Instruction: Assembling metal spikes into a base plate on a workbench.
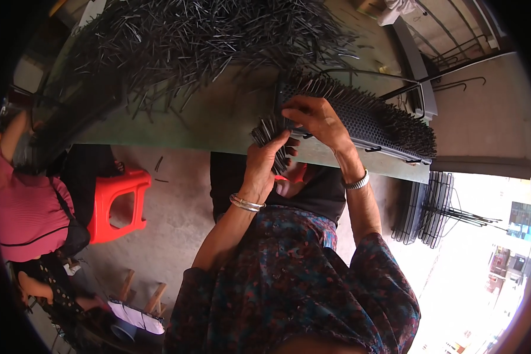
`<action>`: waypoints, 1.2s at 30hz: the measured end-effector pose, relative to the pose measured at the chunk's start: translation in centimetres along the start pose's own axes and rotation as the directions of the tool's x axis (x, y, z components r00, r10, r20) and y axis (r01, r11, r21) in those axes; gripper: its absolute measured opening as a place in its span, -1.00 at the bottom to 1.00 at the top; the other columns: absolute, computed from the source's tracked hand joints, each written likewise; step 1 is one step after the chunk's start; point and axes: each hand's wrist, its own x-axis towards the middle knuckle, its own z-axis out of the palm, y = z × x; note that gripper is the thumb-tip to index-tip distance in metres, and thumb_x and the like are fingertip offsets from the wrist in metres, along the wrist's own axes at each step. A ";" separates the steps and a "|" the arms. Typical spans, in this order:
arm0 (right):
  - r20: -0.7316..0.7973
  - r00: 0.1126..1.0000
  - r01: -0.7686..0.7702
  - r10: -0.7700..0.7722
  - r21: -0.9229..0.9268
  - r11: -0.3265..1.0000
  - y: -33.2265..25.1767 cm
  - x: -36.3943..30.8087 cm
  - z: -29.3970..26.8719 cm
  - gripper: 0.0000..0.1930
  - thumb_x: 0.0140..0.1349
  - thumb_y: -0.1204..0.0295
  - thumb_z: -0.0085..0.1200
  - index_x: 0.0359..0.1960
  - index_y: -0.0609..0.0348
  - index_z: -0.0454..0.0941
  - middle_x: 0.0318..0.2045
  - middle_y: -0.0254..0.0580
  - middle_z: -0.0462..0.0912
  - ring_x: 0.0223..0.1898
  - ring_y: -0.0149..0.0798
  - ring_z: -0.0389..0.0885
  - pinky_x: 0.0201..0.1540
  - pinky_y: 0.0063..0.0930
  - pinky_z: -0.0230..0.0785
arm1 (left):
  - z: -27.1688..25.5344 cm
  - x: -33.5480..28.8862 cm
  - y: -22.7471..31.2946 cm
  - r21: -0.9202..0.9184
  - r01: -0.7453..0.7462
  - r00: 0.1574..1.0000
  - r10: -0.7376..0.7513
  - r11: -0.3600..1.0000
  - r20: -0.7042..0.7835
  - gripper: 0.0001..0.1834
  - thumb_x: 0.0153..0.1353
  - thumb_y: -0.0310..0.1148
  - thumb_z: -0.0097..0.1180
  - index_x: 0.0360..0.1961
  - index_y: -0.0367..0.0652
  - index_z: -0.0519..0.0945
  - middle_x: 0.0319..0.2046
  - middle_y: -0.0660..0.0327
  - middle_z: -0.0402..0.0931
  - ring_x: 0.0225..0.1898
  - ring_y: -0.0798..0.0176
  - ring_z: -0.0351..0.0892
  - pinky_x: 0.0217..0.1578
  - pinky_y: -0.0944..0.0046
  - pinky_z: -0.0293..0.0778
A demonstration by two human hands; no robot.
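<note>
I see the left hand (262, 159) clenched around a bundle of dark rods (268, 130), while the right hand (323, 123), its pinch unclear, sits nearer the perforated rack (360, 125) stretching lengthwise rightward.

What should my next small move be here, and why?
Perhaps use your right hand to set one of the thin rods bunched in your left hand into the perforated rack: the right hand is at its left end, and part of it looks unfilled.

Rods (266, 129) partly behind left hand (262, 160)
</note>
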 end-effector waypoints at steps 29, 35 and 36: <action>-0.558 0.739 0.128 -0.378 -0.434 0.892 0.7 3.3 0.1 -0.89 0.27 0.47 0.08 -0.25 0.27 0.55 -0.54 -0.15 0.68 -0.48 -0.33 0.71 -0.43 -0.51 0.43 | -1.1 1.2 -1.0 -0.055 0.084 0.996 -0.083 0.995 0.016 -0.67 0.32 -0.23 0.09 0.01 -0.21 0.54 -0.35 0.12 0.62 -0.50 0.37 0.52 -0.47 0.35 0.51; -0.566 0.728 0.137 -0.387 -0.433 0.891 1.1 3.6 0.2 -0.88 0.27 0.49 0.07 -0.26 0.28 0.57 -0.55 -0.11 0.68 -0.51 -0.31 0.70 -0.42 -0.52 0.43 | -1.1 0.9 -0.7 -0.071 0.099 0.995 -0.101 0.992 -0.018 -0.77 0.31 -0.26 0.12 -0.13 -0.16 0.55 -0.40 0.11 0.60 -0.57 0.41 0.42 -0.56 0.40 0.40; -0.566 0.727 0.137 -0.388 -0.434 0.891 1.4 3.6 0.1 -0.88 0.27 0.49 0.07 -0.26 0.28 0.57 -0.55 -0.11 0.68 -0.51 -0.31 0.70 -0.42 -0.52 0.43 | -1.1 0.8 -0.6 -0.073 0.100 0.995 -0.101 0.992 -0.012 -0.79 0.30 -0.26 0.13 -0.16 -0.16 0.54 -0.41 0.11 0.60 -0.57 0.40 0.44 -0.56 0.40 0.41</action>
